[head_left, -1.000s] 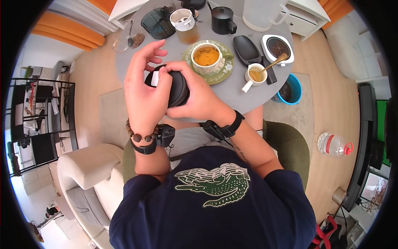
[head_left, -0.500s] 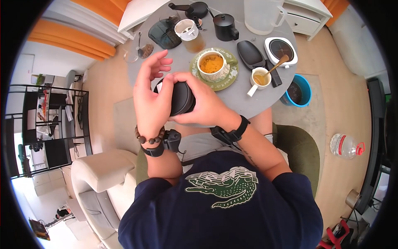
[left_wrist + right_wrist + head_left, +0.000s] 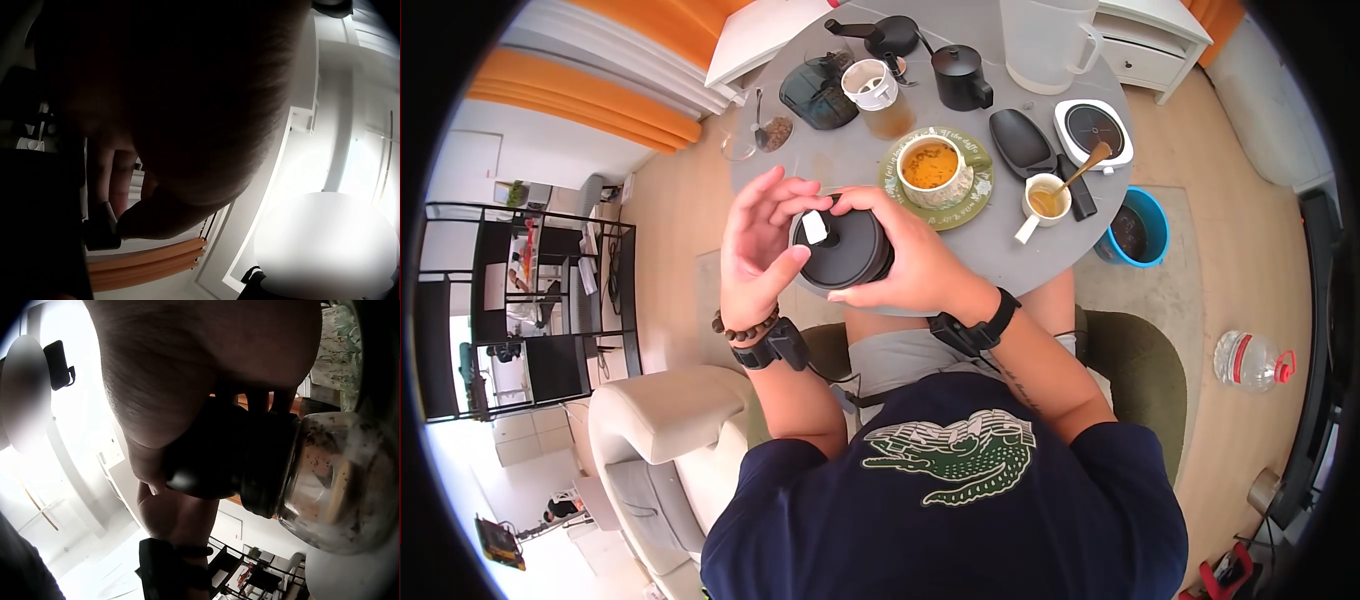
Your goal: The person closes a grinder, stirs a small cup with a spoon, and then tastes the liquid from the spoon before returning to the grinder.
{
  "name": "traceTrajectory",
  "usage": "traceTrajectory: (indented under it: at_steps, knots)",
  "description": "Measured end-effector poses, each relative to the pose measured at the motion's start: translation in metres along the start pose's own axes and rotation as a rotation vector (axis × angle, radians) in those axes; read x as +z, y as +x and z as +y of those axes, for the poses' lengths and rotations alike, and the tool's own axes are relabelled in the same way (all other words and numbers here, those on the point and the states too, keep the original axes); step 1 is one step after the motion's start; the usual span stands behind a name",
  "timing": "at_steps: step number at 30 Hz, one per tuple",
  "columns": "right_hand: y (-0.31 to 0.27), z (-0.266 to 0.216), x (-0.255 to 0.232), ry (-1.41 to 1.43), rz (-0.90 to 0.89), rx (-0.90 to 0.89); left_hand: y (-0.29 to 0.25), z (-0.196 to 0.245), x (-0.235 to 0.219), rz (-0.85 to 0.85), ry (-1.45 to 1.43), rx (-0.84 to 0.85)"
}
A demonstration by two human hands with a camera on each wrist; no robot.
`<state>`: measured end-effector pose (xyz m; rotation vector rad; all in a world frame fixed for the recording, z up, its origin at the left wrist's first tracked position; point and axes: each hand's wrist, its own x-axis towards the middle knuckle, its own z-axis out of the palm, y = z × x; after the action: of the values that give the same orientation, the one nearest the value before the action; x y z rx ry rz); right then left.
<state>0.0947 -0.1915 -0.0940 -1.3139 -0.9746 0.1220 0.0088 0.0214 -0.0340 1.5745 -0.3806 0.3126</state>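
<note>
A round grey surface (image 3: 1010,245) carries one tall pitcher (image 3: 1035,50) at its far side. Of two hands, the right hand (image 3: 925,250) grips one black-topped jar (image 3: 855,262) at the surface's near edge; the left hand (image 3: 750,240), loosely curved, lies against it, any pinch uncertain. Both partly hide the jar. Beyond stand one saucer (image 3: 945,220), one black kettle (image 3: 960,80), one cup (image 3: 940,193) on the saucer, one small pot (image 3: 1047,219) and, inside it, one spoon (image 3: 1100,153).
</note>
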Motion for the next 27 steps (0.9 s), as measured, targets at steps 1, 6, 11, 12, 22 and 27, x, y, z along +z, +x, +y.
traceTrajectory:
  at_steps: [1, 6, 11, 12, 22, 27]
  knots:
    - [0.000, 0.000, 0.000, 0.004, -0.008, 0.012, -0.001, -0.001, 0.000, 0.000, -0.009, 0.005]
    - [0.000, 0.001, 0.000, -0.012, -0.013, 0.013, -0.002, -0.005, 0.001, 0.012, 0.002, 0.022]
    - [0.000, 0.000, -0.001, -0.015, -0.011, 0.004, -0.002, -0.003, 0.006, 0.068, -0.034, 0.013]
    - [0.000, -0.001, -0.001, -0.015, -0.011, 0.005, -0.002, 0.000, 0.010, 0.105, -0.017, 0.004]
    - [0.000, 0.000, -0.001, -0.001, -0.004, 0.028, -0.010, 0.007, 0.033, 0.307, 0.342, 0.027]
    - [0.000, -0.001, 0.001, 0.021, 0.009, 0.051, -0.010, 0.007, 0.061, 0.435, 0.427, 0.060]
